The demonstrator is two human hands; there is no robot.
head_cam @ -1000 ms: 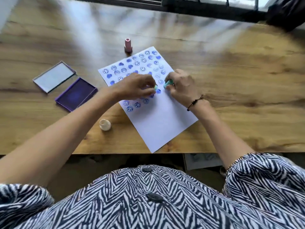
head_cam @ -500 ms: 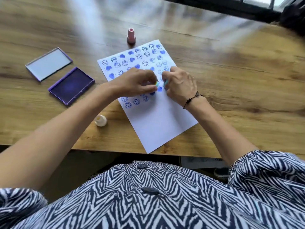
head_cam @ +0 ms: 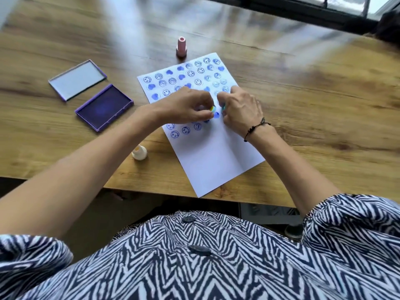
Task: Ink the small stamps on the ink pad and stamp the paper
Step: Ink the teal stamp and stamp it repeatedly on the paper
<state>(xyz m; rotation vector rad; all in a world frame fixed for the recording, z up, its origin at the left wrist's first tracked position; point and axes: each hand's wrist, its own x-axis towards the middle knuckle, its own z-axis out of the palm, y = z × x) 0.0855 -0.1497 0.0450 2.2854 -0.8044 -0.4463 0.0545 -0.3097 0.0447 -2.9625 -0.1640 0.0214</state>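
A white paper [head_cam: 218, 161] lies tilted on the wooden table, its upper half covered with blue smiley and heart prints. My left hand [head_cam: 184, 108] pinches a small yellowish-green stamp [head_cam: 213, 109] just above the paper. My right hand [head_cam: 241, 109] pinches a small teal stamp [head_cam: 223, 107] close beside it. Both hands meet over the middle of the sheet, next to a fresh blue print [head_cam: 216, 114]. The open purple ink pad [head_cam: 104, 106] sits to the left of the paper.
The ink pad's clear lid [head_cam: 76, 80] lies behind the pad. A pink stamp [head_cam: 181, 47] stands just beyond the paper's top edge. A cream stamp [head_cam: 139, 152] stands left of the paper near the table's front edge [head_cam: 151, 192].
The camera view has shifted. Both hands stay together over the middle of the paper, each still pinching its stamp, with only small finger movements.
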